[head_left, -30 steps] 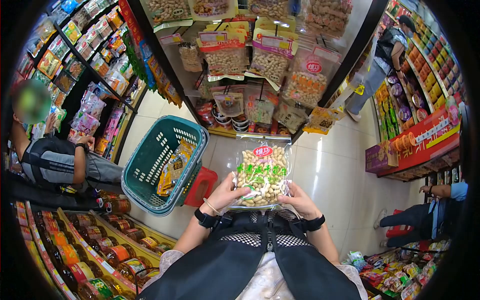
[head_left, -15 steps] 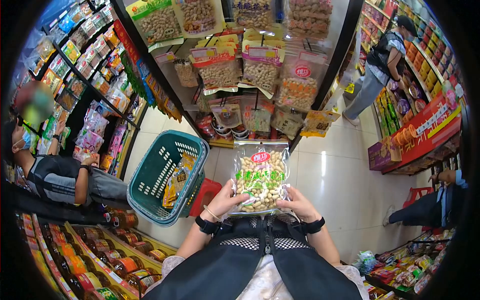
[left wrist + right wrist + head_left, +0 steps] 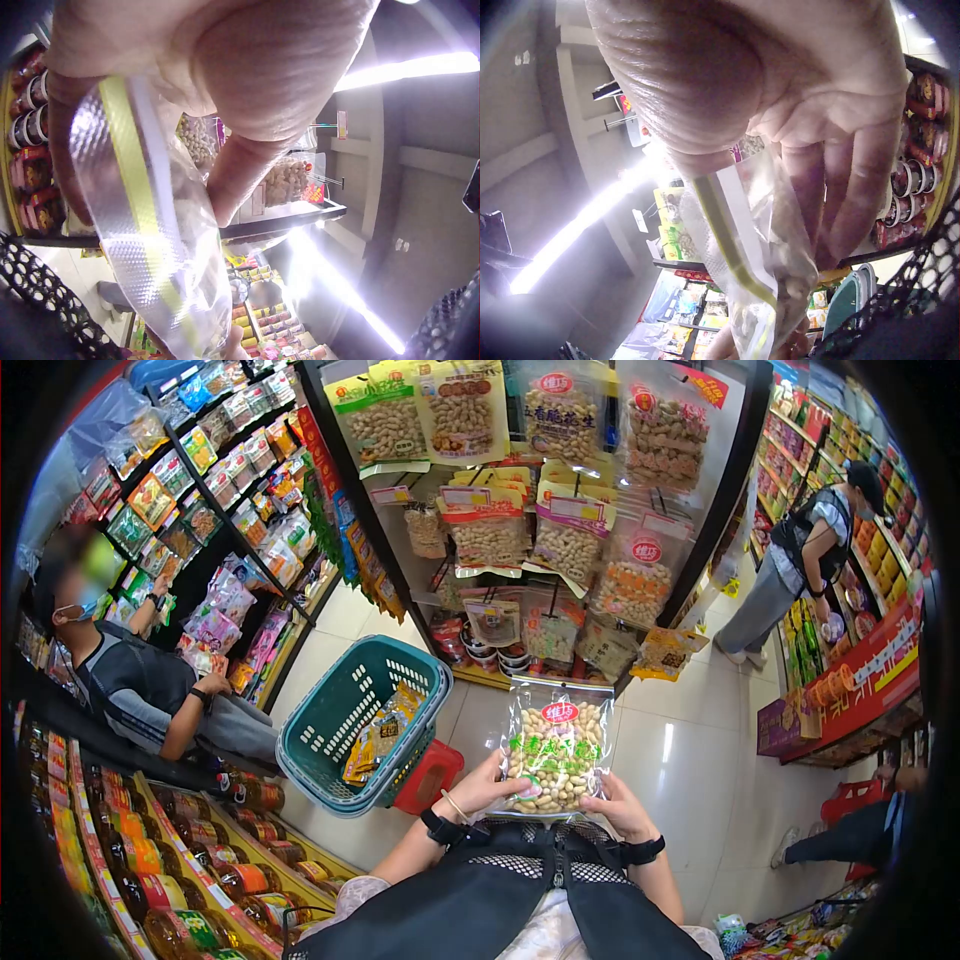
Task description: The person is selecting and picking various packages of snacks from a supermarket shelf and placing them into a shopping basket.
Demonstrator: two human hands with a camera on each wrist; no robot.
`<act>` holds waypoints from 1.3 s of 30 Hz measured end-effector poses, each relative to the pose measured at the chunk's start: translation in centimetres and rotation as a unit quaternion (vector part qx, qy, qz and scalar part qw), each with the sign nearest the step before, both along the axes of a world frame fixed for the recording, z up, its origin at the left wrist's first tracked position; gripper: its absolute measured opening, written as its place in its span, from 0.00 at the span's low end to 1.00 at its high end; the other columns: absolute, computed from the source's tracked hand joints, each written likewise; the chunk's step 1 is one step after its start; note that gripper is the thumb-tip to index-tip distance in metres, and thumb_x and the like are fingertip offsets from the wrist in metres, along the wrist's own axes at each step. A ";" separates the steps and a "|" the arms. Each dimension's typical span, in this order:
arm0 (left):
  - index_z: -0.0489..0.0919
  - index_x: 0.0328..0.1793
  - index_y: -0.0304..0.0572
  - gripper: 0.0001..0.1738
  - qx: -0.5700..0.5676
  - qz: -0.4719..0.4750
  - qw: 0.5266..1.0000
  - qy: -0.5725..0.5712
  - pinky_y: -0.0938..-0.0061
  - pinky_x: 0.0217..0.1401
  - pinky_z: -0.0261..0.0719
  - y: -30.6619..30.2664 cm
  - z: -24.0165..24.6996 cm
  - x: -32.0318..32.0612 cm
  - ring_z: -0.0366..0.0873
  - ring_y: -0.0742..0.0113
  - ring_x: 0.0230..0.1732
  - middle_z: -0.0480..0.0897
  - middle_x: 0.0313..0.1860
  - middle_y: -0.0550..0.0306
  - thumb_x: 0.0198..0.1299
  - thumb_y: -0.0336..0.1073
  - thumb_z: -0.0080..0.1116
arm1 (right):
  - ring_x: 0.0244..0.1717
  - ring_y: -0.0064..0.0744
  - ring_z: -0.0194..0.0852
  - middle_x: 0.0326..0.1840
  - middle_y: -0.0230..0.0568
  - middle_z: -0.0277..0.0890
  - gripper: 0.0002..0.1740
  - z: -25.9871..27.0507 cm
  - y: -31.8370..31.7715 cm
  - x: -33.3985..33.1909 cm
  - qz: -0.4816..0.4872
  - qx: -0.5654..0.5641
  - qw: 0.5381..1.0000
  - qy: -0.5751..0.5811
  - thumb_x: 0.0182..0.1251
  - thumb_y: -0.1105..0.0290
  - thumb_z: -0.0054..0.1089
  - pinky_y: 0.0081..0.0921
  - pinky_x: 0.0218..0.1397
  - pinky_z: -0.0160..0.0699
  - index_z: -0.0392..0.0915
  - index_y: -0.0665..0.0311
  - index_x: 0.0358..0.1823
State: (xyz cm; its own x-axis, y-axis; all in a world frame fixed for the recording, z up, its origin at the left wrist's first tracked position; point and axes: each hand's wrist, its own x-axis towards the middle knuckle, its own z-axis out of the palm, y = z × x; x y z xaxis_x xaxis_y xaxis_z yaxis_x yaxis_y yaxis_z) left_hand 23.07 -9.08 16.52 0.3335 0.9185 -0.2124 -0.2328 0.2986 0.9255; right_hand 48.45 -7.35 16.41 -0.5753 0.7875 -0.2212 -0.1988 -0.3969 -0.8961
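A clear bag of peanuts in their shells [image 3: 560, 748], with a red logo and green lettering, is held upright in front of the body. My left hand [image 3: 484, 788] grips its lower left edge, thumb across the front. At the lower right edge, my right hand [image 3: 622, 810] pinches the bag in the same way. In the left wrist view, the bag's shiny sealed edge [image 3: 139, 217] runs below the palm, with fingers behind it. The right wrist view shows the clear plastic [image 3: 780, 247] between the thumb and the fingers [image 3: 847, 187].
A green basket [image 3: 300, 760] with yellow packets [image 3: 385, 732] stands on a red stool [image 3: 430, 778] at left. Ahead hang peanut bags [image 3: 485, 538] on a rack. Bottles [image 3: 240, 878] line the lower left. People stand left [image 3: 150, 695] and right [image 3: 800, 565].
The head view has shifted, so the rack, basket and bag appear farther right and lower than half a second ago. Both hands keep their hold on the peanut bag.
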 end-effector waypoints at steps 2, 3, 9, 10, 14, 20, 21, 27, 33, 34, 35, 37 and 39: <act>0.53 0.69 0.34 0.36 -0.005 -0.008 1.000 0.000 0.73 0.60 0.70 0.0 0.2 0.1 0.71 0.68 0.58 0.70 0.59 0.51 0.59 0.32 0.58 | 0.52 0.27 0.69 0.55 0.41 0.69 0.36 -0.1 0.0 0.3 0.003 -0.014 1.000 -0.013 0.55 0.73 0.64 0.24 0.54 0.70 0.57 0.72 0.63; 0.53 0.69 0.34 0.36 -0.005 -0.005 1.000 -0.001 0.73 0.60 0.70 -0.1 0.1 0.1 0.71 0.68 0.58 0.70 0.59 0.51 0.59 0.32 0.58 | 0.50 0.26 0.70 0.54 0.41 0.70 0.36 -0.1 -0.1 0.5 0.002 -0.030 0.999 -0.024 0.55 0.73 0.65 0.22 0.50 0.72 0.57 0.71 0.63; 0.53 0.69 0.34 0.35 0.011 -0.006 1.000 0.011 0.74 0.60 0.70 -0.2 -1.2 -0.1 0.71 0.68 0.57 0.71 0.59 0.51 0.59 0.32 0.58 | 0.46 0.25 0.71 0.53 0.41 0.70 0.37 -0.2 -0.2 0.2 -0.008 -0.021 0.999 -0.026 0.55 0.73 0.65 0.21 0.46 0.73 0.56 0.71 0.64; 0.53 0.69 0.33 0.35 0.011 -0.003 1.000 0.005 0.74 0.60 0.70 -0.3 -1.2 -0.1 0.70 0.68 0.57 0.71 0.59 0.52 0.59 0.32 0.58 | 0.46 0.25 0.71 0.53 0.41 0.70 0.37 -0.5 -0.2 0.3 -0.007 -0.021 0.999 -0.027 0.55 0.73 0.65 0.21 0.46 0.73 0.56 0.71 0.64; 0.53 0.69 0.33 0.35 -0.006 0.002 1.000 -0.002 0.74 0.59 0.70 -0.5 -0.3 0.2 0.70 0.68 0.57 0.71 0.58 0.52 0.59 0.31 0.58 | 0.51 0.27 0.70 0.55 0.42 0.69 0.37 -0.5 -0.3 0.5 0.000 -0.032 0.999 -0.026 0.55 0.74 0.65 0.22 0.50 0.72 0.56 0.72 0.64; 0.53 0.69 0.33 0.35 -0.027 0.000 0.999 -0.028 0.74 0.59 0.71 -0.2 -0.3 0.2 0.71 0.67 0.57 0.70 0.58 0.51 0.59 0.30 0.57 | 0.54 0.29 0.69 0.58 0.42 0.67 0.36 0.1 0.2 0.4 0.010 -0.033 0.999 -0.031 0.56 0.75 0.64 0.24 0.54 0.71 0.56 0.71 0.64; 0.53 0.69 0.33 0.35 -0.028 -0.004 0.999 -0.029 0.74 0.59 0.71 -0.2 -0.2 0.1 0.71 0.67 0.57 0.70 0.58 0.51 0.59 0.30 0.57 | 0.54 0.29 0.69 0.59 0.42 0.67 0.36 0.2 0.2 0.3 0.014 -0.026 0.999 -0.028 0.56 0.75 0.64 0.24 0.54 0.70 0.56 0.71 0.64; 0.55 0.67 0.33 0.34 -0.030 0.016 0.999 -0.004 0.73 0.59 0.70 -0.3 -0.9 -0.6 0.70 0.67 0.57 0.70 0.58 0.50 0.58 0.30 0.59 | 0.56 0.29 0.67 0.59 0.43 0.65 0.37 -0.2 0.7 -0.2 0.039 -0.034 0.998 -0.032 0.57 0.73 0.64 0.24 0.55 0.70 0.54 0.71 0.65; 0.58 0.65 0.33 0.31 -0.036 0.018 0.999 0.016 0.74 0.59 0.70 -0.3 -1.1 -2.3 0.70 0.69 0.57 0.71 0.58 0.53 0.58 0.28 0.58 | 0.60 0.28 0.63 0.62 0.40 0.63 0.38 -0.5 0.7 -1.6 0.038 -0.061 0.997 -0.032 0.56 0.74 0.64 0.26 0.61 0.65 0.54 0.70 0.66; 0.58 0.65 0.33 0.31 -0.037 0.020 0.999 0.010 0.74 0.59 0.70 -0.3 -0.9 -2.4 0.70 0.69 0.57 0.71 0.58 0.53 0.58 0.28 0.57 | 0.59 0.28 0.63 0.62 0.40 0.63 0.38 -0.6 0.7 -1.7 0.034 -0.061 0.997 -0.038 0.56 0.74 0.64 0.26 0.60 0.65 0.54 0.70 0.66; 0.58 0.65 0.32 0.30 -0.038 0.023 0.999 0.004 0.74 0.59 0.70 -0.3 -0.7 -2.5 0.70 0.68 0.57 0.71 0.58 0.53 0.58 0.27 0.57 | 0.59 0.28 0.63 0.62 0.40 0.63 0.38 -0.6 0.7 -1.8 0.031 -0.061 0.997 -0.039 0.56 0.74 0.64 0.26 0.60 0.65 0.54 0.70 0.66; 0.58 0.64 0.31 0.31 -0.045 0.025 0.999 -0.003 0.74 0.58 0.71 -0.3 0.1 -2.6 0.71 0.68 0.56 0.71 0.57 0.52 0.57 0.29 0.59 | 0.58 0.33 0.65 0.61 0.48 0.63 0.43 -0.6 0.8 -1.9 0.041 -0.047 0.997 -0.048 0.57 0.71 0.65 0.26 0.58 0.68 0.46 0.74 0.68; 0.57 0.64 0.29 0.32 -0.055 0.029 0.998 -0.011 0.74 0.57 0.71 -0.3 0.1 -2.7 0.71 0.68 0.54 0.72 0.56 0.51 0.57 0.30 0.60 | 0.58 0.33 0.65 0.61 0.48 0.63 0.43 -0.7 0.8 -2.2 0.039 -0.038 0.998 -0.038 0.57 0.71 0.64 0.26 0.58 0.68 0.47 0.75 0.68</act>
